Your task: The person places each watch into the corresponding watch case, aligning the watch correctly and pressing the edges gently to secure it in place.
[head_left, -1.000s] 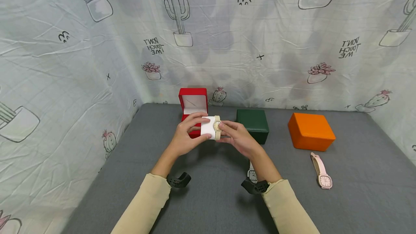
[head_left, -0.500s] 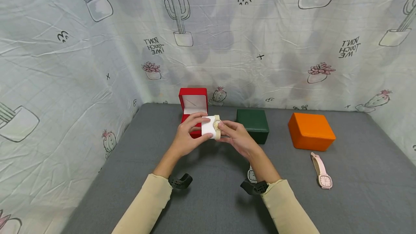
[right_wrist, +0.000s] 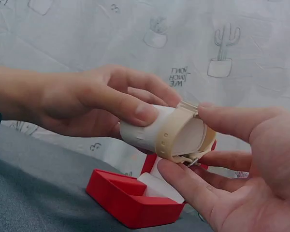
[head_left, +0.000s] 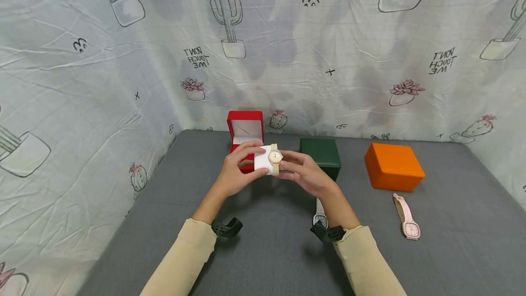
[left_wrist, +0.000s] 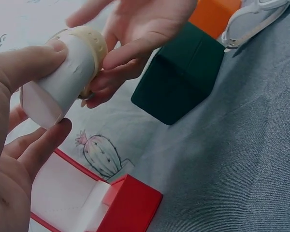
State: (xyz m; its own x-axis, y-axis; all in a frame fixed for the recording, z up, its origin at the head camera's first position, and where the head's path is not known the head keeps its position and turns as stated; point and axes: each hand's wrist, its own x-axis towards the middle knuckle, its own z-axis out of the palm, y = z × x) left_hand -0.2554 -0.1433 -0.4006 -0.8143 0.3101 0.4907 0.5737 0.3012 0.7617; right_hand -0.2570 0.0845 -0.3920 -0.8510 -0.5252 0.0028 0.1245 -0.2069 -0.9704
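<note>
My left hand (head_left: 234, 175) grips a white watch pillow (head_left: 260, 161), thumb on one side and fingers on the other. A cream-strapped wristwatch (head_left: 275, 157) is wrapped round the pillow's right end, its round dial facing up towards the head camera. My right hand (head_left: 306, 175) holds the watch by its edges; in the right wrist view the thumb touches the case and the fingers lie by the buckle (right_wrist: 193, 162). Behind and below the hands stands a red watch box (right_wrist: 135, 198), lid raised, with a white lining. Both hands are above the table.
A closed green box (head_left: 320, 152) stands behind my right hand, and a closed orange box (head_left: 393, 164) is farther right. A pink watch (head_left: 407, 217) lies before the orange box. A white watch (head_left: 320, 219) lies partly under my right wrist. Printed cloth (head_left: 279, 35) hangs behind the table.
My right thumb has slid off the dial to the watch's right edge, so the dial now shows whole. The right wrist has shifted slightly right; my left hand stays nearly still.
</note>
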